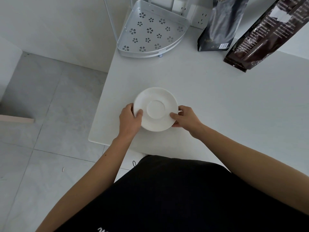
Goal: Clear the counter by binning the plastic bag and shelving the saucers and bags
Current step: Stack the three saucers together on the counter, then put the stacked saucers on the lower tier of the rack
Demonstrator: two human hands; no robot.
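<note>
Head view looking down past a black shirt point(175, 195) and two bare forearms, both reaching out over the near-left part of the white worktop point(225, 106). Both hands are on the same white saucer point(155, 109): the left hand point(129, 120) has its grip closed on the left rim with the thumb lying on top, and the right hand point(185, 118) grips the right rim the same way, thumb on top and fingers tucked under. So the saucer sits right between the two hands, face up, close to the worktop's left edge; can't really tell if it's resting on the surface or lifted a bit. Nothing lies between the saucer and the stuff further back. Past it, at the far-left corner, there's a silver corner shelf point(150, 32) with flower-shaped cutouts, its tray bare. To the right of that, well apart from the saucer, a black bag point(222, 25) stands upright near the wall sockets point(201, 18), and a dark brown bag point(265, 36) stands just beside it, a bit nearer.
</note>
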